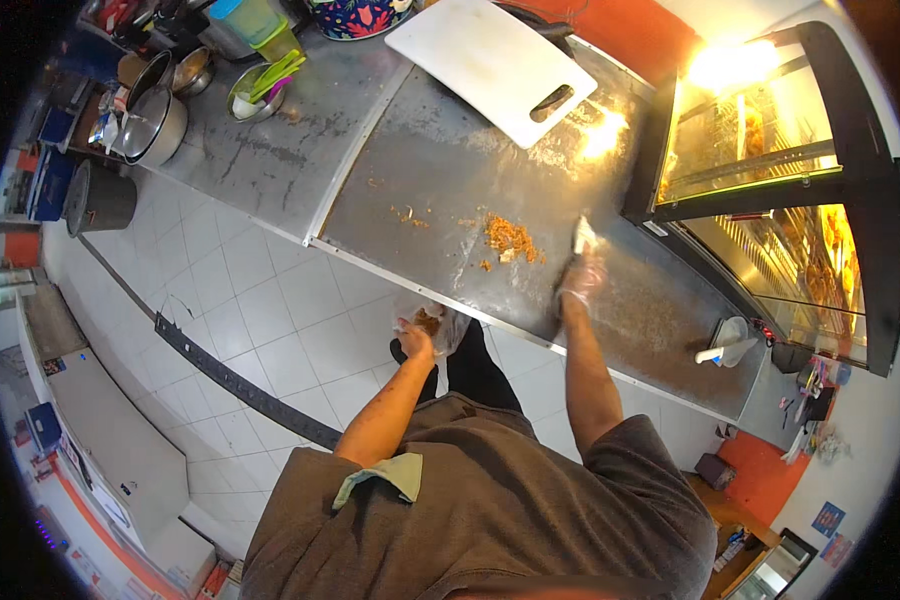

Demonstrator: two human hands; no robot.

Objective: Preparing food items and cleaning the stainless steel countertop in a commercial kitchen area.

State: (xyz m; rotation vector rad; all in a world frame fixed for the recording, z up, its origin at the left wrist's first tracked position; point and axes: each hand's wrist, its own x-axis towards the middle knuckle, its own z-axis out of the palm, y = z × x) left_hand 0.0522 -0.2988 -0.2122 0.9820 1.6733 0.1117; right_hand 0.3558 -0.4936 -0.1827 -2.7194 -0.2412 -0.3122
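Note:
A loose pile of orange-brown crumbs [511, 238] lies on the steel countertop [412, 180], with smaller bits scattered to its left. My right hand [583, 277], in a clear plastic glove, is to the right of the pile. It grips a whitish item [585, 231], perhaps a cloth or paper, too blurred to name exactly. Below the counter's front edge, my left hand [418, 341] holds a clear plastic bag [454, 334] with brownish matter in it.
A white cutting board [495, 71] lies at the back of the counter. To the right stands a lit glass-fronted cabinet [750, 172]. A clear container with a white handle [709, 355] sits near the right end. Bowls [255, 94] and pots [154, 127] crowd the left.

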